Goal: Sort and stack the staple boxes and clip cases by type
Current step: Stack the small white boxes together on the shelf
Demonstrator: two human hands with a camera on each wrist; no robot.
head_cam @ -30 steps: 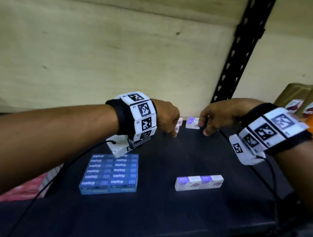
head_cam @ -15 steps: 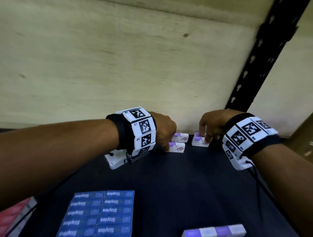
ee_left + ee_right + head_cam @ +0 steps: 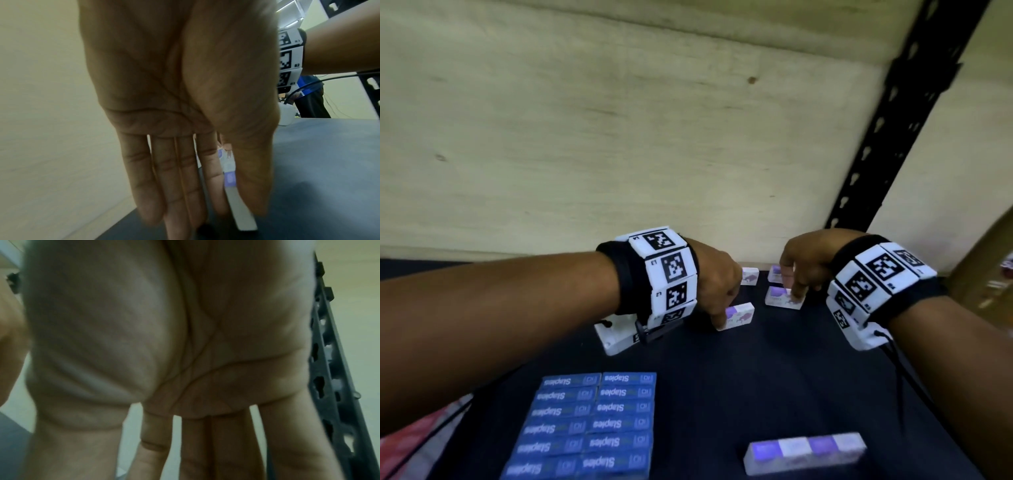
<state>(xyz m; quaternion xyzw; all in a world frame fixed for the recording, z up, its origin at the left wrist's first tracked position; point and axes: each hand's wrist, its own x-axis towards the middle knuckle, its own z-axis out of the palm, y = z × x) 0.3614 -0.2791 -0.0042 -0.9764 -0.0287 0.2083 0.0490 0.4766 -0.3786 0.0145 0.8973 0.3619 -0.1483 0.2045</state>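
Left hand (image 3: 714, 284), fingers pointing down, pinches a small white-and-purple cardboard clip case (image 3: 738, 316); right hand (image 3: 803, 265) fingertips grip a matching case (image 3: 779, 297) beside it.

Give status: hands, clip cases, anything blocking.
Left hand pinching a purple-white clip case. Right hand fingertips on another clip case, grip unclear. Staple boxes grouped near left. Nothing blocking.
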